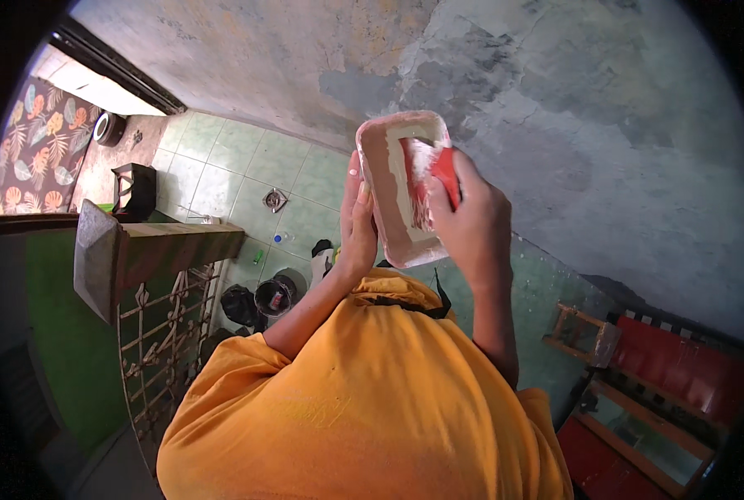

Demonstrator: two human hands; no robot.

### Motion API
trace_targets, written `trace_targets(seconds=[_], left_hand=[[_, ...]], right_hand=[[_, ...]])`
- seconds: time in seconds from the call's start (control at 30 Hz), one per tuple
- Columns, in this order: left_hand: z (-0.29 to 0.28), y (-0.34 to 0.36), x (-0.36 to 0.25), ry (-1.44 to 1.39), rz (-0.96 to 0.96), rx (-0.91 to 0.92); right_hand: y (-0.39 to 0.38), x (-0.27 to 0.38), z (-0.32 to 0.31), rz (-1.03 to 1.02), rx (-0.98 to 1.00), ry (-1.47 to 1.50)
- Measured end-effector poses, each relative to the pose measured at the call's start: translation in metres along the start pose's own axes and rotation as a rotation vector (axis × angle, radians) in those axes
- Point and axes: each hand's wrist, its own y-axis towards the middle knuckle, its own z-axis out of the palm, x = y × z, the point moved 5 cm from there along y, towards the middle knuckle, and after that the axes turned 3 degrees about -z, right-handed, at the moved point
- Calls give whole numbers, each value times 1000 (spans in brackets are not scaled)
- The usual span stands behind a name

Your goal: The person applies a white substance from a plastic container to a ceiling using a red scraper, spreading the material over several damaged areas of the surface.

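A rectangular, pale pink plastic tub [383,158] smeared with paint is held up in front of my chest. My left hand [358,235] supports it from the left side, its fingers laid along the outer wall. Whitish paint lies in the bottom of the tub. In my right hand [482,218] is a red paintbrush [445,173], gripped between thumb and fingers. White paint coats its bristles, which are inside the tub near its right wall. Part of the brush's handle is hidden by my fingers.
A patchy grey wall [547,108] rises ahead and to the right. Green floor tiles [242,162] hold a drain cover [275,200], a dark bucket [275,294] and a black bag [240,305]. A metal railing [167,325] stands left; red-and-wood furniture [663,358] is at the lower right.
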Motion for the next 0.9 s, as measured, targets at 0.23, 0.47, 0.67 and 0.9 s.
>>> trace_targets(seconds=[0.23, 0.47, 0.67, 0.9], left_hand=[[-4, -13, 22, -51, -103, -153], [-47, -22, 29, -58, -263, -214], [-99, -22, 29, 106, -353, -294], [-218, -3, 61, 109, -515, -434]], right_hand=[[-15, -93, 1, 287, -74, 829], [-33, -132, 67, 536, -121, 1230], [-40, -164, 130, 776, -256, 1286], [-28, -242, 356, 1034, -321, 1487]])
